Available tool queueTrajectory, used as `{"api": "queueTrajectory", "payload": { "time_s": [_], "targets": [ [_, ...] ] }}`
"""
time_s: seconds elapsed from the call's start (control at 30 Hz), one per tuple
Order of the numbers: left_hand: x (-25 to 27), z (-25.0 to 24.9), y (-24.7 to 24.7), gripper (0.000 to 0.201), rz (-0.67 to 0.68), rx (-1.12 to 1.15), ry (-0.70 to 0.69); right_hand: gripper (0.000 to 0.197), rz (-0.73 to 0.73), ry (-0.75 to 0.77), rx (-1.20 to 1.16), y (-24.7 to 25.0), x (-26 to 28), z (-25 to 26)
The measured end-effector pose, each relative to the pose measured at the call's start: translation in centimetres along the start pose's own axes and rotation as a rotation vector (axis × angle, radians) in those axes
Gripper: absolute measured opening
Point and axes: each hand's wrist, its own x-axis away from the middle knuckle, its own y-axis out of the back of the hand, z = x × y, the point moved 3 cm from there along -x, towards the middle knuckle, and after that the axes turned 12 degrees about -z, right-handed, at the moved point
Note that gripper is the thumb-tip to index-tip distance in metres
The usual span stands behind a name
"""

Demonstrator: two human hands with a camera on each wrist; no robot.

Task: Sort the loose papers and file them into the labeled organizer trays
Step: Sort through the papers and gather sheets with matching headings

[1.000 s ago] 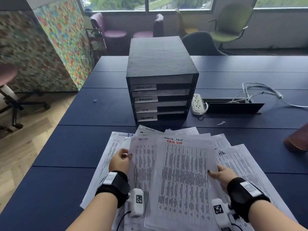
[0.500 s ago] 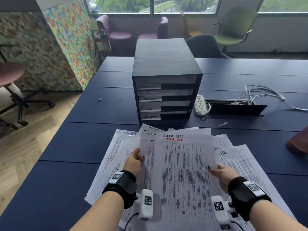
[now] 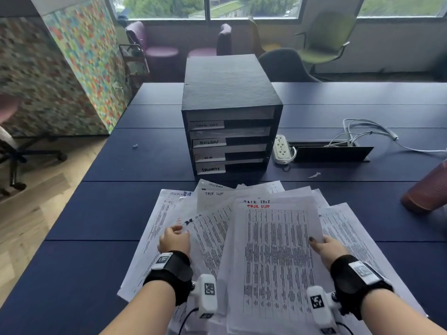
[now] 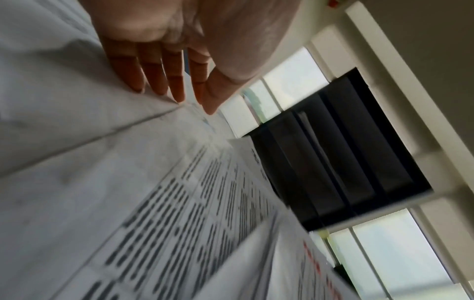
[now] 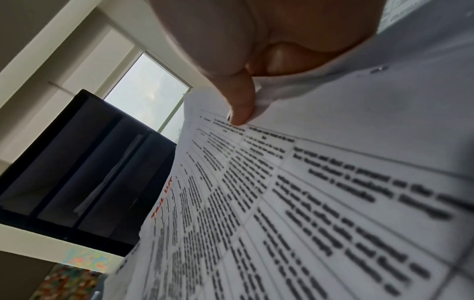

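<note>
1. The left hand (image 3: pixel 174 240), which pinched a sheet edge half a second ago, now lies with straight fingers flat on the spread papers (image 3: pixel 212 235).
2. The right hand (image 3: pixel 327 247) still pinches the red-titled top sheet (image 3: pixel 275 257).
3. The organizer (image 3: pixel 229 126) stands just beyond the papers on the dark blue surface (image 3: pixel 96 213), beside a power strip (image 3: pixel 281 149); chairs line the windows.

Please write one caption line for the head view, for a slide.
Right hand pinches a red-titled task list sheet; left hand rests on papers before the organizer.
</note>
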Motion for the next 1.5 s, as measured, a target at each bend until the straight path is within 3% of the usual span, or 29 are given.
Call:
{"api": "queueTrajectory", "payload": {
  "time_s": [0.13,0.3,0.4,0.47,0.57,0.77,0.87,0.9,1.03,1.13,1.27,1.37,1.5],
  "targets": [
    [0.3,-0.1,0.1,0.034,0.112,0.158,0.125,0.024,-0.008,0.001,0.03,0.4,-0.2,-0.9],
    [1.6,-0.8,-0.1,0.035,0.237,0.257,0.094,0.03,0.067,0.041,0.066,0.3,0.9,0.3],
    [2.3,-0.8,-0.1,0.046,0.275,0.303,0.087,0.029,0.153,0.013,0.118,0.3,1.4,0.5],
    [2.4,-0.6,-0.4,0.053,0.304,0.295,0.083,0.031,0.136,-0.001,0.125,0.3,1.3,0.5],
    [2.0,-0.8,-0.9,0.05,0.323,0.282,0.065,0.017,0.111,-0.005,-0.002,0.3,1.2,0.8],
    [2.4,-3.1,-1.4,0.038,0.349,0.17,-0.093,0.014,0.143,-0.077,-0.206,0.1,0.7,0.4],
    [3.1,-3.8,-2.5,0.028,0.424,0.017,-0.248,0.067,0.162,-0.068,-0.15,-0.4,-1.1,-1.3],
    [3.1,-3.9,-2.8,0.027,0.43,-0.004,-0.275,0.072,0.179,-0.071,-0.149,-0.4,-1.1,-1.2],
    [1.6,-3.2,-3.0,0.028,0.299,0.004,-0.203,0.032,0.118,-0.029,-0.053,-0.4,0.3,0.1],
    [0.8,-2.4,-2.2,0.04,0.196,0.019,-0.109,0.031,0.108,-0.023,-0.042,-0.5,0.2,0.2],
    [0.6,-2.3,-1.7,0.025,0.194,0.143,0.028,0.037,0.141,-0.073,-0.06,-0.9,0.2,0.1],
    [0.4,-2.5,-2.0,0.026,0.25,0.11,-0.005,0.037,0.151,-0.07,-0.074,-0.9,0.1,0.1],
    [-0.3,-2.4,-1.7,0.016,0.218,0.133,0.002,0.038,0.16,-0.071,-0.094,-1.0,-0.1,-0.1]
  ]
}}
